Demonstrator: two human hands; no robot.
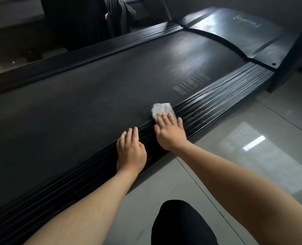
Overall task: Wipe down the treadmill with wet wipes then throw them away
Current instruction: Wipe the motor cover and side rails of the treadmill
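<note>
Head-worn view, close, down over treadmill (93,103)

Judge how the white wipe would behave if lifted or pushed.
The wipe looks thin and crumpled, so probably floppy and light. On the glossy ribbed side rail it likely slides under the right hand, perhaps bunching.

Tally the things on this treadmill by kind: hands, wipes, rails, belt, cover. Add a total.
Bare hands: 2, left hand and right hand
Crumpled white wet wipe: 1
Ribbed black side rails: 2, near rail and far rail
Black textured running belt: 1
Dark plastic motor cover: 1
Total: 7
</note>
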